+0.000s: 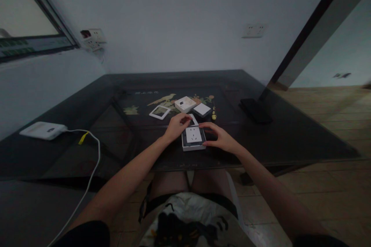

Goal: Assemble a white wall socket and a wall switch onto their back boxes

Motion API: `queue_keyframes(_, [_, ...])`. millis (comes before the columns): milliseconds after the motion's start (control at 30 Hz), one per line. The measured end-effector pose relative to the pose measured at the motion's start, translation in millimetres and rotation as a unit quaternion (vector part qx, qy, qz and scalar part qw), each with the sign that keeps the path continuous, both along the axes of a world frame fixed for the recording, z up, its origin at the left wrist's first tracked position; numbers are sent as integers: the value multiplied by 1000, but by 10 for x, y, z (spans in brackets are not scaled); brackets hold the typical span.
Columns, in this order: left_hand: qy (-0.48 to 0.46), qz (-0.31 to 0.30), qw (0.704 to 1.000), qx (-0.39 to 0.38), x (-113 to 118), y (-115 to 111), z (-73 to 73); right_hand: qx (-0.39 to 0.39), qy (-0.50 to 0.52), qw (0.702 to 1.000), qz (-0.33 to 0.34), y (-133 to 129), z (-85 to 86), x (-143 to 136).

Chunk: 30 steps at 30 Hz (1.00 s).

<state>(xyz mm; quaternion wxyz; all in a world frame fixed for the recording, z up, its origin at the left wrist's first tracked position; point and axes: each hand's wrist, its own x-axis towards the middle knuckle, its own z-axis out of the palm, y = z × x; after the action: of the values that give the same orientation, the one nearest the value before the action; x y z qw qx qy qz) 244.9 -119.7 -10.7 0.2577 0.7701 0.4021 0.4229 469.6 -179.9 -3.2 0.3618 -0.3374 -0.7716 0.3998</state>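
Note:
A white box near the table's front edge holds a socket module with a white face and a dark surround. My left hand is closed at the box's upper left, its fingers pinching a white frame that tilts up behind the socket. My right hand curves round the right side of the box, thumb at the lower right corner and fingertips by the upper right corner. Behind my hands lie another white frame, a closed white box and a white-faced switch module.
A yellow-handled screwdriver lies right of the modules. Farther right is a black flat object. On the left, a white device has a white cable running off the dark table. Sockets are on the wall.

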Motion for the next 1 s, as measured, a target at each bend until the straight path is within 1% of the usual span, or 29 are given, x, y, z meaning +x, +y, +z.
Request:
queue_keyframes(200, [2, -4, 1000, 4, 6, -23, 31, -2, -2, 1000, 0, 2, 1, 3])
queue_keyframes(333, [5, 0, 1000, 7, 8, -20, 20, 1, 1, 1000, -1, 3, -3, 1])
queue_keyframes(500, [5, 2, 999, 32, -16, 3, 11, 7, 0, 1000, 2, -5, 6, -4])
queue_keyframes(633, [-24, 18, 999, 44, -49, 8, 77, 6, 1, 1000, 10, -11, 17, 1])
queue_keyframes(733, [-67, 15, 997, 24, -56, -13, 144, 6, 5, 1000, 10, -10, 24, 5])
queue_keyframes(800, [-95, 10, 995, 1, -51, -37, 177, 4, 10, 1000, -2, -6, 25, 6])
queue_keyframes(867, [-112, 12, 993, -19, -45, -68, 197, 3, 19, 999, -28, 4, 23, 7])
queue_keyframes(1000, [-121, 15, 992, -40, -36, -139, 217, 12, 29, 993, -112, 39, 10, 19])
